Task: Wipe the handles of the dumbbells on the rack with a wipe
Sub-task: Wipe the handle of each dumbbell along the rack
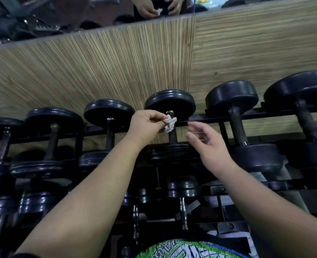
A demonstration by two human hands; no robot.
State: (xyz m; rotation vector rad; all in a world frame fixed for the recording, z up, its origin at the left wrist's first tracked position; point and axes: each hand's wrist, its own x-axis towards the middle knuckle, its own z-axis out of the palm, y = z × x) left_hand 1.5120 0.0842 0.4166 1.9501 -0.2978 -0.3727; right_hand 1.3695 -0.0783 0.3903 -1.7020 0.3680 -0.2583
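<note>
The left hand (146,123) pinches a small crumpled white wipe (169,123) between thumb and fingers and holds it against the upper part of the dark metal handle (173,135) of a black round-plated dumbbell (170,103) on the top row of the black metal rack (200,120). The right hand (209,146) hovers just right of that handle, fingers loosely spread and holding nothing. Behind the rack stands a striped wood-grain wall panel (116,62).
</note>
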